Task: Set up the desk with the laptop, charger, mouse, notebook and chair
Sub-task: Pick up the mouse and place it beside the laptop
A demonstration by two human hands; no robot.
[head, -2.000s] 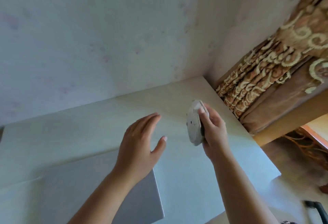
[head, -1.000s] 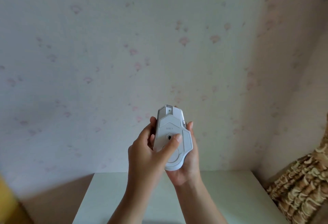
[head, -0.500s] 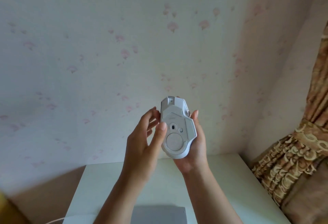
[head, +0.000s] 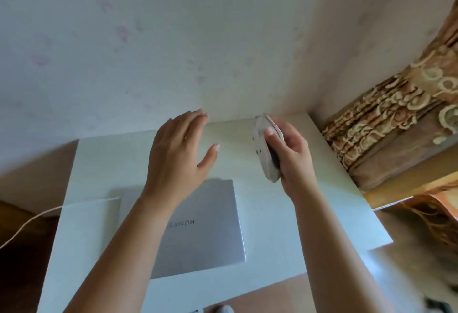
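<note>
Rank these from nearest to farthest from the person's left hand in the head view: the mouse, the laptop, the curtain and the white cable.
1. Laptop: closed, directly beneath the left hand.
2. Mouse: to its right, in the right hand's grip.
3. White cable: off the desk's left edge.
4. Curtain: far right, beyond the desk.

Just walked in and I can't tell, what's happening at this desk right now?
A person is setting up a white desk. The right hand holds a white mouse on edge above the desk's far right part, not yet set down. The left hand is open and empty, hovering above the desk. A closed silver laptop lies flat on the desk, and a white cable runs to its left side. No notebook or chair is in view.
</note>
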